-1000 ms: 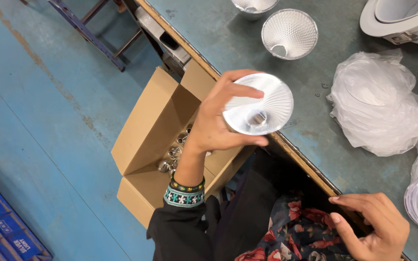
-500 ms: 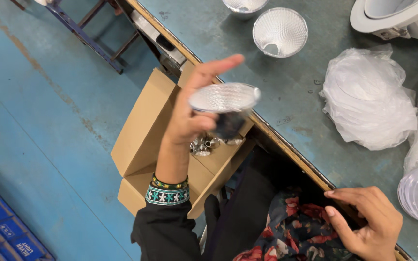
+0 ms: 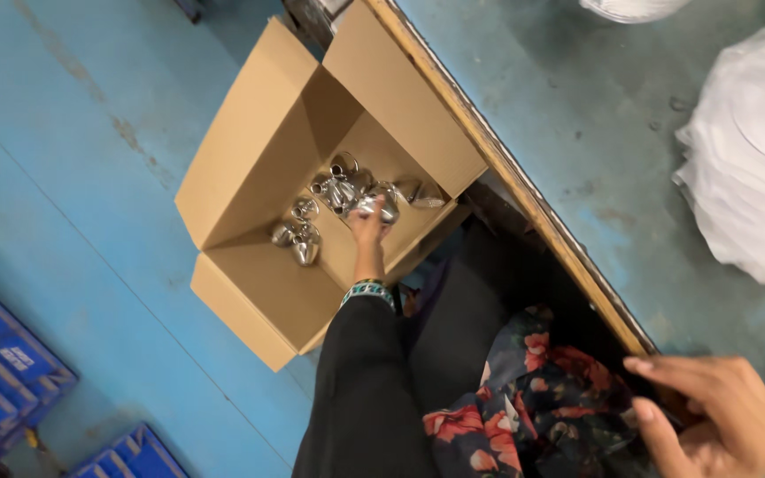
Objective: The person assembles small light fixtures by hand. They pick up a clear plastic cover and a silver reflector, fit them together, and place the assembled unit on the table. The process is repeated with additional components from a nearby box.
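Left hand (image 3: pixel 369 226) lowered into box (image 3: pixel 250 177) | perhaps six reflectors (image 3: pixel 305 241)

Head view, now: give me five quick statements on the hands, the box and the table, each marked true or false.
1. The left hand reaches down into the open cardboard box. True.
2. The box stands on the table. False: it sits on the blue floor, beside the table edge.
3. Shiny silver reflector cups lie in the box. True.
4. The right hand holds a cup. False: it rests at the table edge, holding none.
5. The box flaps are closed. False: they are folded open.
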